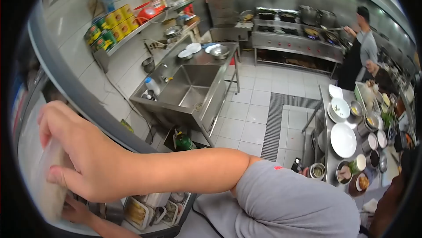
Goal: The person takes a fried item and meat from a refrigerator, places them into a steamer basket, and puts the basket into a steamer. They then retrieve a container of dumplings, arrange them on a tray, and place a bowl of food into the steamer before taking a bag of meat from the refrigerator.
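Kitchen sink [190,84] behind; right hand [83,154] grips tub [46,192]; left hand [75,211] beneath

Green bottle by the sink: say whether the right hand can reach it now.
Probably not: the right hand grips a translucent container, and the green bottle stands on the floor, far off.
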A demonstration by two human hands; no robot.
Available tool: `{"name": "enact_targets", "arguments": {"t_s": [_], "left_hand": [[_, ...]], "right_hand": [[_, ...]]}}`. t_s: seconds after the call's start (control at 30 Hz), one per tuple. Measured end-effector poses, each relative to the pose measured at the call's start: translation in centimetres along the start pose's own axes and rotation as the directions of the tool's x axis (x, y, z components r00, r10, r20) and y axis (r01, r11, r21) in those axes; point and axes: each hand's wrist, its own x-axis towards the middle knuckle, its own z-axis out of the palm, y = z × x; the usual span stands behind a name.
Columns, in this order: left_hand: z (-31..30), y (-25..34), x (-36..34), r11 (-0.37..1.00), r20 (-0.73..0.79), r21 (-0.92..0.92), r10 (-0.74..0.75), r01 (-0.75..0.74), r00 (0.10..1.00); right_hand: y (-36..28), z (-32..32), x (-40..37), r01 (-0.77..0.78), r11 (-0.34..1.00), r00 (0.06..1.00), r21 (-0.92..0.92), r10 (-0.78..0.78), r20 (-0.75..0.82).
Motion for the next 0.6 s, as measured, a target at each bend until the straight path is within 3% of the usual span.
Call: {"name": "enact_targets", "arguments": {"t_s": [0.07, 0.17, 0.23, 0.27, 0.33, 0.43, 0.6], "left_hand": [[-0.1, 1.1, -0.5, 1.0, -0.011, 0.013, -0.008, 0.008, 1.0], [0.0, 1.8, -1.1, 0.99, -0.117, -0.137, -0.04, 0.023, 0.992], [-0.2, 3.1, -1.2, 0.984, -0.129, -0.174, -0.056, 0.033, 0.99], [-0.3, 3.9, -1.1, 0.98, -0.127, -0.193, -0.064, 0.039, 0.99], [-0.3, 5.1, -0.8, 0.968, -0.123, -0.245, -0.079, 0.047, 0.989], [0.3, 6.8, -0.6, 0.942, -0.109, -0.33, -0.109, 0.067, 0.988], [1.7, 9.1, -0.8, 0.87, -0.053, -0.478, -0.161, 0.117, 0.985]], "right_hand": [[-0.9, -0.9, -0.6, 0.002, 1.0, 1.0, -0.001, -0.002, 0.003], [-1.6, -2.3, -1.7, 0.107, 0.994, 0.994, 0.01, -0.107, -0.006], [-2.1, -2.8, -2.3, -0.038, 0.992, 0.999, 0.121, 0.042, -0.033], [-2.1, -3.1, -2.7, -0.033, 0.993, 0.999, 0.115, 0.038, -0.037], [-1.6, -4.0, -3.5, -0.184, 0.937, 0.982, 0.298, 0.189, 0.015], [-1.4, -5.5, -4.0, -0.232, 0.885, 0.971, 0.404, 0.238, 0.037], [-1.0, -8.2, -4.1, -0.206, 0.918, 0.978, 0.34, 0.207, 0.033]]}}
